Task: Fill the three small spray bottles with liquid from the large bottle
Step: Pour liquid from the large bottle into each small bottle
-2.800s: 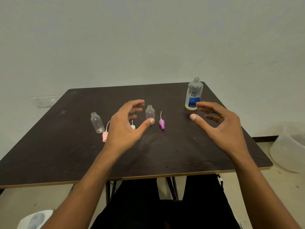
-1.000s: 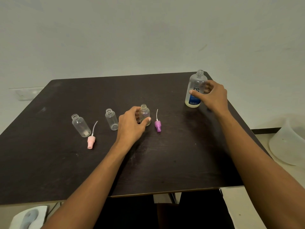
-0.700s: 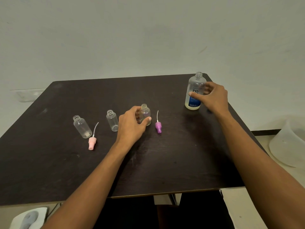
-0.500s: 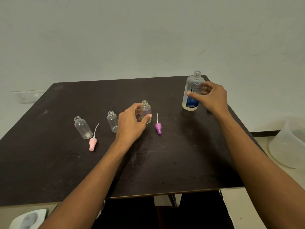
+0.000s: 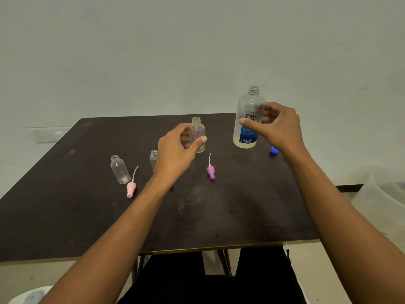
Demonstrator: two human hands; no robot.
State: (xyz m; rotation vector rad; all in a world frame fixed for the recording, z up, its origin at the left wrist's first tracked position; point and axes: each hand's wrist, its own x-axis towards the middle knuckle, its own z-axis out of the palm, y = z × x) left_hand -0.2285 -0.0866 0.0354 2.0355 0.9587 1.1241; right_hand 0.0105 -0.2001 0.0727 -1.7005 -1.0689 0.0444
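Dark brown and scuffed, a square surface [image 5: 219, 205] fills the middle of the view against a pale wall as a person reaches both bare forearms across it. A translucent plastic tub [image 5: 381, 194] stands on the floor off the surface's right edge. The right hand [image 5: 280, 130] grips the large bottle [image 5: 248, 110], uncapped and upright near the far right corner. Its fingers curl round the back and the thumb lies across the blue-and-white label, with pale yellowish liquid in the bottle's lower part. Whether the base touches the surface cannot be told. The left hand [image 5: 173, 156] holds the rightmost small bottle [image 5: 198, 132] upright just left of the large one, clamped between the thumb in front and the fingers behind, its neck open. The middle small bottle [image 5: 153, 157] stands on the surface, partly hidden by the back of that hand. The leftmost small bottle [image 5: 119, 171] stands further left, apart from it; both are clear and open-necked. A pink spray head [image 5: 131, 189] with its dip tube lies just beside the leftmost small bottle, on its right. A purple spray head [image 5: 211, 172] lies nearer the person than the held bottle, tube pointing away. A small blue cap [image 5: 274, 150] shows on the surface beneath the right wrist.
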